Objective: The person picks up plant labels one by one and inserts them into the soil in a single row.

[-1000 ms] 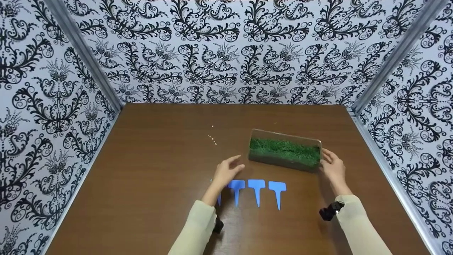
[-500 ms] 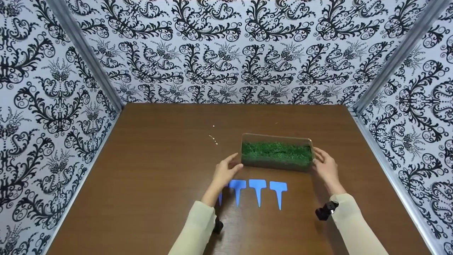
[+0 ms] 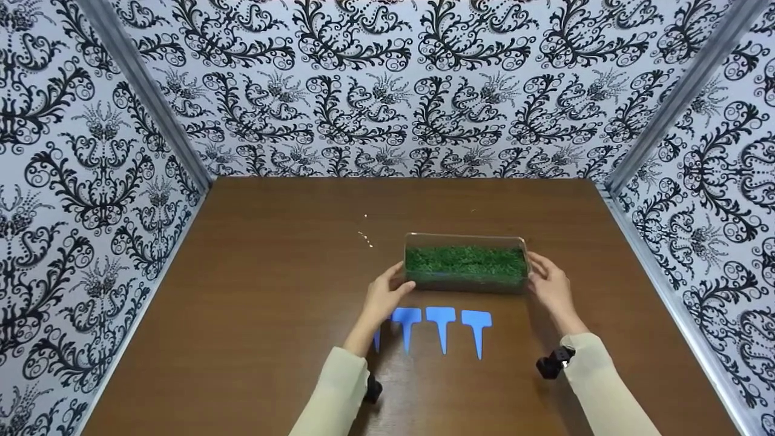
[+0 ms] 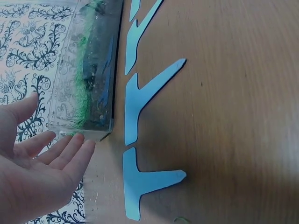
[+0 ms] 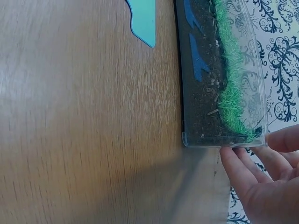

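Observation:
A clear rectangular planter box (image 3: 466, 283) with dark soil and green artificial grass (image 3: 466, 259) stands on the table between both hands. My right hand (image 3: 552, 292) touches its right end with extended fingers. My left hand (image 3: 382, 295) is at the left end, fingers spread and slightly bent; whether they touch the wall is unclear. Several blue T-shaped plant labels (image 3: 440, 321) lie in a row in front of the box, stems toward me. The leftmost label (image 3: 377, 340) is partly covered by my left hand. In the left wrist view, two labels (image 4: 152, 181) show whole.
The brown wooden table (image 3: 254, 303) is bounded by walls (image 3: 387, 91) with black-and-white scroll paper and metal corner posts. Small pale specks (image 3: 365, 238) lie left of the box. A black camera is strapped to each wrist.
The planter box has slid left and slightly toward me, turning nearly parallel to the label row. My right hand has moved left with it. My left hand has barely moved.

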Action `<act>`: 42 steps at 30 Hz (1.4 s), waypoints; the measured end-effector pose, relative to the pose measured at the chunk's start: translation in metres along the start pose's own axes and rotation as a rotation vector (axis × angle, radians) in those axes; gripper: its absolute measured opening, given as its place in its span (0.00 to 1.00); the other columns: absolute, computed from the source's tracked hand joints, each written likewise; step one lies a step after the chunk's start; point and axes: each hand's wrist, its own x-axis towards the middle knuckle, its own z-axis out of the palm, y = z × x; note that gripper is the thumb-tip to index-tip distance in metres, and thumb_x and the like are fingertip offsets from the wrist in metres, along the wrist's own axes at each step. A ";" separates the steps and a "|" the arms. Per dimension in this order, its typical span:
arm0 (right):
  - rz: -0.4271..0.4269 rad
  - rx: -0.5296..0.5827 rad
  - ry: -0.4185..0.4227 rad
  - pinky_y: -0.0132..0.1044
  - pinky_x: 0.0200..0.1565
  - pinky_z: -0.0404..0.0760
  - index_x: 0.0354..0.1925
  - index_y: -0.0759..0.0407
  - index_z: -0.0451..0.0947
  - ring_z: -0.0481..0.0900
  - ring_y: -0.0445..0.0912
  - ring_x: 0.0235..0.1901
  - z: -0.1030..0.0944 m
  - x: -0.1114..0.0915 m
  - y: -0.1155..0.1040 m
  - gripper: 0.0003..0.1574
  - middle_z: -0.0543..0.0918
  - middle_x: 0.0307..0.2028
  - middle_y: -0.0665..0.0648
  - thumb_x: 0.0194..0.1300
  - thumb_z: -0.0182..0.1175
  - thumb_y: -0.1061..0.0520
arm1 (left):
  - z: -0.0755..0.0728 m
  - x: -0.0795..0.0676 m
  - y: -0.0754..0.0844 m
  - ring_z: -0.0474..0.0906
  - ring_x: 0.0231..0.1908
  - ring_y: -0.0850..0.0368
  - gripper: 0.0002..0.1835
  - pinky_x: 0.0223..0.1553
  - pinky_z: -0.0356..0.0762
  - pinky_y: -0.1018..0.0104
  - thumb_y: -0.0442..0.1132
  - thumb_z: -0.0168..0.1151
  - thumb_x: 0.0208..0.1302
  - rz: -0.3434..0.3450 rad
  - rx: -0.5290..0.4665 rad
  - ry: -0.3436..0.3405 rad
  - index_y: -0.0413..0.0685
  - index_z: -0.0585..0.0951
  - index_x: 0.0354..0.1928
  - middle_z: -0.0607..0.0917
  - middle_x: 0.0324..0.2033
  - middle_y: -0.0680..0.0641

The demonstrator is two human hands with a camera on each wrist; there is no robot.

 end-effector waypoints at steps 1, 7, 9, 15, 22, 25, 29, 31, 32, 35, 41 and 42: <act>0.001 0.000 -0.001 0.45 0.60 0.79 0.74 0.64 0.60 0.69 0.62 0.67 0.000 0.000 0.000 0.32 0.65 0.71 0.67 0.74 0.45 0.69 | 0.000 0.000 0.000 0.76 0.61 0.33 0.32 0.62 0.73 0.41 0.41 0.62 0.70 0.004 -0.009 -0.002 0.33 0.67 0.70 0.76 0.62 0.28; 0.003 -0.011 -0.005 0.40 0.58 0.81 0.74 0.63 0.60 0.71 0.62 0.67 -0.001 -0.002 0.000 0.32 0.66 0.71 0.67 0.75 0.45 0.68 | 0.001 -0.002 0.001 0.77 0.61 0.35 0.32 0.61 0.75 0.44 0.41 0.62 0.70 -0.007 -0.037 0.005 0.33 0.67 0.70 0.76 0.63 0.29; 0.001 -0.011 -0.004 0.37 0.56 0.81 0.74 0.63 0.60 0.71 0.62 0.66 -0.001 -0.003 0.000 0.31 0.66 0.70 0.67 0.74 0.46 0.68 | 0.001 -0.002 0.001 0.77 0.61 0.35 0.32 0.61 0.76 0.44 0.40 0.63 0.69 -0.011 -0.033 0.011 0.33 0.67 0.70 0.76 0.63 0.29; -0.010 -0.007 -0.010 0.36 0.55 0.82 0.73 0.64 0.61 0.72 0.61 0.66 -0.001 -0.005 0.000 0.31 0.67 0.70 0.68 0.74 0.47 0.68 | 0.001 -0.006 0.003 0.77 0.61 0.35 0.32 0.60 0.76 0.44 0.41 0.62 0.70 -0.019 -0.026 0.005 0.34 0.66 0.71 0.75 0.63 0.29; -0.027 -0.017 -0.040 0.43 0.58 0.80 0.74 0.64 0.60 0.69 0.63 0.67 -0.002 -0.007 0.002 0.32 0.66 0.70 0.69 0.74 0.47 0.67 | 0.001 -0.014 0.004 0.76 0.63 0.38 0.32 0.60 0.77 0.47 0.42 0.61 0.71 -0.046 -0.029 -0.006 0.39 0.65 0.72 0.74 0.66 0.32; -0.029 -0.018 -0.044 0.43 0.58 0.80 0.74 0.64 0.60 0.69 0.62 0.67 -0.003 -0.008 0.002 0.32 0.65 0.71 0.69 0.74 0.47 0.67 | 0.001 -0.016 0.005 0.76 0.63 0.37 0.31 0.61 0.77 0.46 0.41 0.61 0.71 -0.041 -0.032 0.000 0.38 0.66 0.72 0.75 0.65 0.32; -0.032 -0.021 -0.047 0.43 0.58 0.80 0.73 0.65 0.60 0.70 0.62 0.67 -0.003 -0.009 0.002 0.32 0.66 0.70 0.68 0.74 0.47 0.67 | 0.001 -0.019 0.005 0.76 0.62 0.37 0.32 0.61 0.76 0.46 0.41 0.62 0.70 -0.032 -0.030 0.005 0.37 0.66 0.71 0.76 0.64 0.31; -0.035 -0.022 -0.045 0.43 0.58 0.80 0.73 0.65 0.60 0.70 0.63 0.67 -0.003 -0.009 0.002 0.31 0.66 0.70 0.69 0.74 0.47 0.67 | 0.001 -0.020 0.005 0.76 0.62 0.37 0.32 0.61 0.76 0.46 0.40 0.62 0.70 -0.027 -0.032 0.007 0.36 0.66 0.71 0.76 0.64 0.31; -0.037 -0.025 -0.043 0.43 0.57 0.80 0.73 0.65 0.61 0.70 0.63 0.67 -0.002 -0.009 0.003 0.31 0.66 0.70 0.69 0.74 0.47 0.67 | 0.001 -0.020 0.005 0.77 0.62 0.37 0.32 0.61 0.77 0.46 0.40 0.62 0.70 -0.026 -0.031 0.008 0.36 0.66 0.71 0.76 0.64 0.31; -0.039 -0.029 -0.038 0.42 0.57 0.80 0.73 0.66 0.61 0.71 0.62 0.66 -0.002 -0.010 0.002 0.31 0.67 0.69 0.69 0.74 0.47 0.67 | 0.001 -0.021 0.004 0.77 0.61 0.37 0.31 0.60 0.77 0.47 0.40 0.62 0.70 -0.019 -0.032 0.015 0.35 0.67 0.71 0.76 0.64 0.30; -0.036 -0.030 -0.032 0.40 0.56 0.81 0.72 0.66 0.62 0.72 0.62 0.65 -0.002 -0.012 0.002 0.31 0.68 0.69 0.69 0.73 0.48 0.67 | 0.002 -0.023 0.003 0.78 0.61 0.36 0.31 0.60 0.77 0.47 0.39 0.62 0.69 -0.001 -0.017 0.026 0.34 0.68 0.70 0.76 0.63 0.30; -0.037 -0.033 -0.032 0.39 0.55 0.82 0.72 0.66 0.62 0.73 0.62 0.65 -0.002 -0.012 0.002 0.31 0.68 0.69 0.69 0.73 0.48 0.67 | 0.002 -0.023 0.003 0.77 0.61 0.36 0.31 0.60 0.78 0.47 0.39 0.63 0.69 0.000 -0.018 0.026 0.34 0.68 0.70 0.76 0.63 0.30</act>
